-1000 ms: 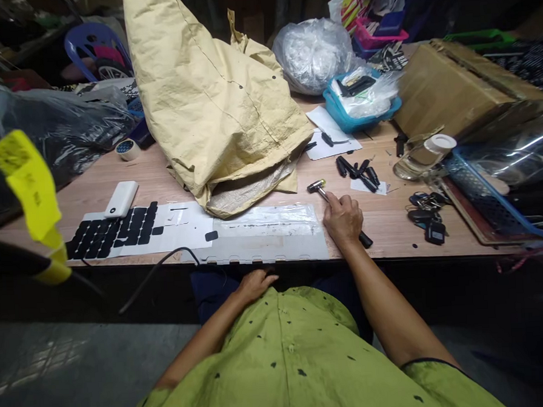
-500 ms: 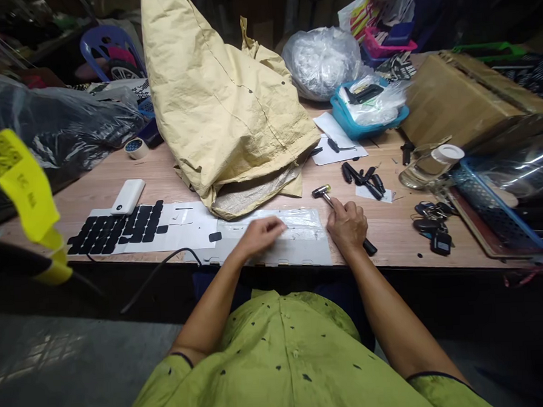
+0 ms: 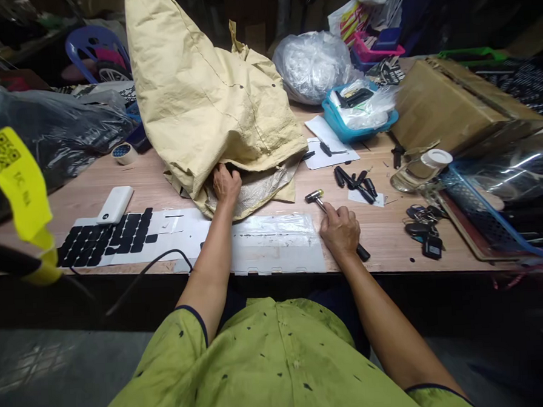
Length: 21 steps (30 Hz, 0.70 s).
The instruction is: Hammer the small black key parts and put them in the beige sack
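My right hand [image 3: 341, 229] is closed round the black handle of a small hammer [image 3: 315, 196] that lies on the wooden table [image 3: 391, 221], its metal head pointing away from me. My left hand [image 3: 226, 183] reaches into the open mouth of a big yellowish woven sack [image 3: 206, 97] lying on the table; the fingertips are tucked under the sack's edge, so I cannot see whether they hold anything. Between my arms lies a pale plastic sheet [image 3: 273, 243].
A white sheet with several black square pads [image 3: 105, 239] and a white power bank [image 3: 113, 204] lie at the left. Black key shells [image 3: 356, 178], a bunch of keys [image 3: 420, 223], a blue tray [image 3: 355, 111], a cardboard box [image 3: 448, 97] and plastic bags crowd the right and back.
My left hand rose from my lap, passed over the plastic sheet and reached forward into the sack's mouth. My right hand stayed on the hammer.
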{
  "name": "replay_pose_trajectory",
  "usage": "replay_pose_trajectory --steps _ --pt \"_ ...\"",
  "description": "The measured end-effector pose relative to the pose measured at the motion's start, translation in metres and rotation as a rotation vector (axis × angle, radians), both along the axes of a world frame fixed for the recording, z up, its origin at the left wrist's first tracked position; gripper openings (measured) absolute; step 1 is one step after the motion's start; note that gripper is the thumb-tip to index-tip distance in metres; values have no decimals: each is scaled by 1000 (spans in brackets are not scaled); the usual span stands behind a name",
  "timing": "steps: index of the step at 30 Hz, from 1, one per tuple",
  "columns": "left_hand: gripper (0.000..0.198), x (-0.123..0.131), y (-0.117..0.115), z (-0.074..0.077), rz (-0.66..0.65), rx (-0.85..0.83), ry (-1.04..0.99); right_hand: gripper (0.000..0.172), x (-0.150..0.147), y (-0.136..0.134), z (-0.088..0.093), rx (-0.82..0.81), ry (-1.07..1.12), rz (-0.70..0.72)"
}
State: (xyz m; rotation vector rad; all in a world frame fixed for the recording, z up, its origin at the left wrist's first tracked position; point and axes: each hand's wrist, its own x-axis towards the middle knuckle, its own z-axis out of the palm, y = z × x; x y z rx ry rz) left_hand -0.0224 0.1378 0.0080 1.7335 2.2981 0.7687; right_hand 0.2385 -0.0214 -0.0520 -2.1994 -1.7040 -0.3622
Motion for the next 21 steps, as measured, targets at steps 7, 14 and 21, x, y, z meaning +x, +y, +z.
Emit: replay_pose_trajectory --steps 7,14,21 --pt "34 7 38 -5 -79 -206 13 39 -1 -4 3 2 -4 16" --pt "25 -2 2 -22 -176 30 20 40 1 -2 1 -17 35 24" --pt "15 -9 -48 -43 -309 92 -81 40 1 0 1 -16 -1 1"
